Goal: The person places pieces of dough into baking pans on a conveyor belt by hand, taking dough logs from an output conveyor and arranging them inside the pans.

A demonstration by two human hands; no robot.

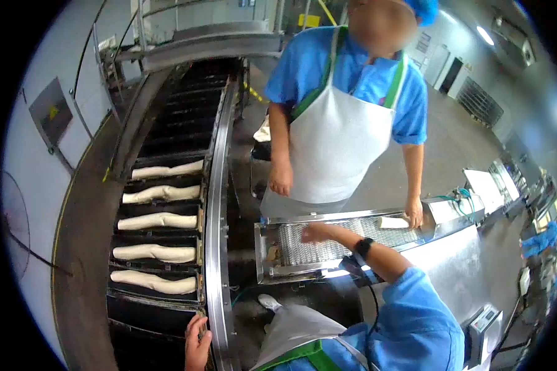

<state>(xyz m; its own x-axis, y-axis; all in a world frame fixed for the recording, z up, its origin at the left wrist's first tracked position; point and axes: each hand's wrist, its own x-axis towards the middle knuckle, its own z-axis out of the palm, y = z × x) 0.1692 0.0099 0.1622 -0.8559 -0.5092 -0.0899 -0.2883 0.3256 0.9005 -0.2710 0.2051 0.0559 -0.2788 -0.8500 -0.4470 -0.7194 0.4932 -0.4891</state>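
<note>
At the bottom, my left hand (197, 345) rests at the right end of a black tray (148, 312), fingers slightly apart and nothing seen in them. My right hand (317, 232) is stretched over a metal mesh conveyor (303, 248); motion blur hides how its fingers are set. Long pale dough pieces lie singly in the trays, the nearest dough piece (155, 282) just beyond my left hand. On the mesh, a short dough piece (393, 222) lies beside a co-worker's hand (414, 212), to the right of my right hand.
Facing me across the mesh conveyor stands a co-worker in a white apron (340, 145). A steel rail (215, 247) runs along the tray line. A steel table (445, 266) adjoins the mesh conveyor, with a small device (484, 318) at its right. Railings (99, 68) stand at the upper left.
</note>
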